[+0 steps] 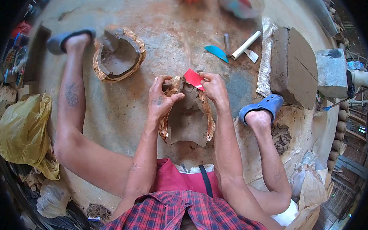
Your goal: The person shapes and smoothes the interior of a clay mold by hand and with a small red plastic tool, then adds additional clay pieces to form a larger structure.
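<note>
On the floor between my legs lies a U-shaped mold [210,123] with a rough, orange-brown edge, lined with grey clay [187,119]. My left hand [161,98] grips the upper left part of its rim, fingers curled over the edge and thumb pointing inward. My right hand [214,88] pinches a flat red scraper [193,78] at the mold's top right. The scraper's blade slants over the clay at the top of the mold. Part of the left rim is hidden behind my left hand.
A second, ring-like mold [140,51] with clay inside sits far left. Ahead on the right lie a teal scraper [216,53], a cream tube [246,45], a white scraper [251,56] and a dark stick [227,43]. A big clay block [295,66] stands right, a yellow bag [23,128] left.
</note>
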Available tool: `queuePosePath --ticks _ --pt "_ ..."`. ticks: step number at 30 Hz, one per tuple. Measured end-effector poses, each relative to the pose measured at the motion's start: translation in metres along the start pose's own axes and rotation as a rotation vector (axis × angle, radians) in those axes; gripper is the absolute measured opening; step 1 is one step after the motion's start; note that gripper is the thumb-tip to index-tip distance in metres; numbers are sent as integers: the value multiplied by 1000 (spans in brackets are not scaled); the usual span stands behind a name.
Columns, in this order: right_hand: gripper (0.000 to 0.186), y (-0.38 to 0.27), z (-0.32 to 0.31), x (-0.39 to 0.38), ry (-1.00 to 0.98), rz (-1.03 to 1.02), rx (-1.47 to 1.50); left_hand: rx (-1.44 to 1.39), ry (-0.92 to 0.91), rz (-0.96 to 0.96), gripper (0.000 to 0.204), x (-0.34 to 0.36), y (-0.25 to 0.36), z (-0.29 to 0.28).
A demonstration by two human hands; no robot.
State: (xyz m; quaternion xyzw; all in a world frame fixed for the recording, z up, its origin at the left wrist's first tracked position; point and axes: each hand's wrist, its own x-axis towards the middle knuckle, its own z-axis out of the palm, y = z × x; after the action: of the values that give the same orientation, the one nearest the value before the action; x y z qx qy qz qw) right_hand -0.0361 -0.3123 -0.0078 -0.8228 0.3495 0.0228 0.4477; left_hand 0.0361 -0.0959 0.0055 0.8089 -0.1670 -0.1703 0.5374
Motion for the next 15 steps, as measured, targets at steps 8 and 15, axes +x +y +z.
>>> queuePosePath --ticks 8,15 --pt "43 -26 -9 -1 -85 -96 -145 -45 -3 -33 71 0 -6 0" --pt "45 -28 -11 4 -192 -164 -180 -38 3 -42 73 0 -8 -1"
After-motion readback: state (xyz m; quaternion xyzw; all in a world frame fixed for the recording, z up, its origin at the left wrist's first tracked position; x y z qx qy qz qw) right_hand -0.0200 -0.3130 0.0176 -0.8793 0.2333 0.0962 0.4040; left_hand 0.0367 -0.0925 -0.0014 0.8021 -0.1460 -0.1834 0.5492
